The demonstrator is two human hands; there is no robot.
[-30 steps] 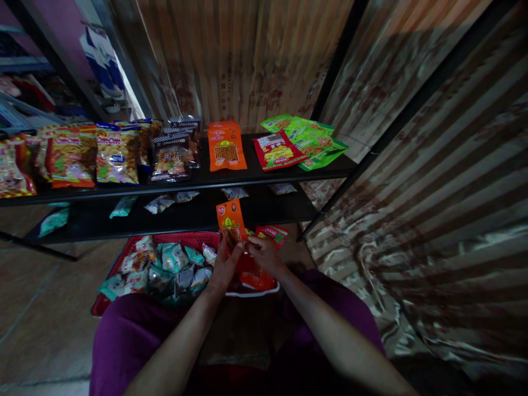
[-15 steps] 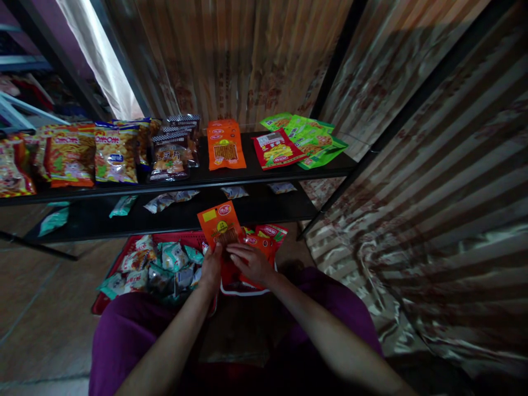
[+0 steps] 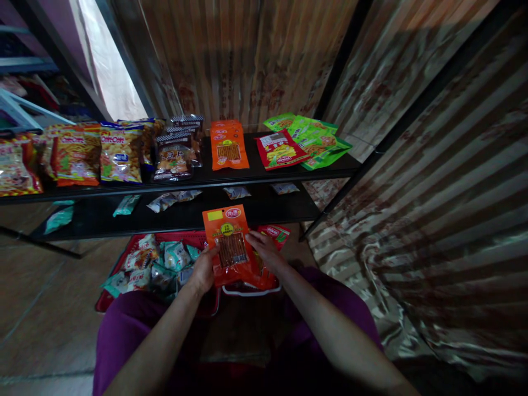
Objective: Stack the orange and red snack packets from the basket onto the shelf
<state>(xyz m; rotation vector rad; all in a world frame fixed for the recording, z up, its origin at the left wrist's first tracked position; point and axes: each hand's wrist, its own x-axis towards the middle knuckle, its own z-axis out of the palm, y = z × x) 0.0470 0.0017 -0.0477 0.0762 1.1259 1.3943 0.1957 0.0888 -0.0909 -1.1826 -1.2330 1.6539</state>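
Observation:
An orange snack packet (image 3: 229, 242) with a clear window faces up between my hands, over a small basket (image 3: 251, 291). My left hand (image 3: 204, 269) grips its left edge, thumb on the front. At its right edge is my right hand (image 3: 264, 248), fingers closed on the packet's side. More orange packets lie under it in the basket, beside a red packet (image 3: 277, 234). To the left, a red basket (image 3: 119, 264) holds several teal and white packets (image 3: 175, 254).
Ahead, a black shelf (image 3: 247, 177) carries yellow, brown, orange (image 3: 228, 146), red (image 3: 280, 148) and green packets (image 3: 315, 137). Small packets lie on the lower shelf (image 3: 214, 210). A black post (image 3: 342, 181) and draped cloth (image 3: 433, 220) stand at the right.
The orange packet has come down flatter and slightly right, showing more of its window. My right hand has moved from its lower front to its right edge.

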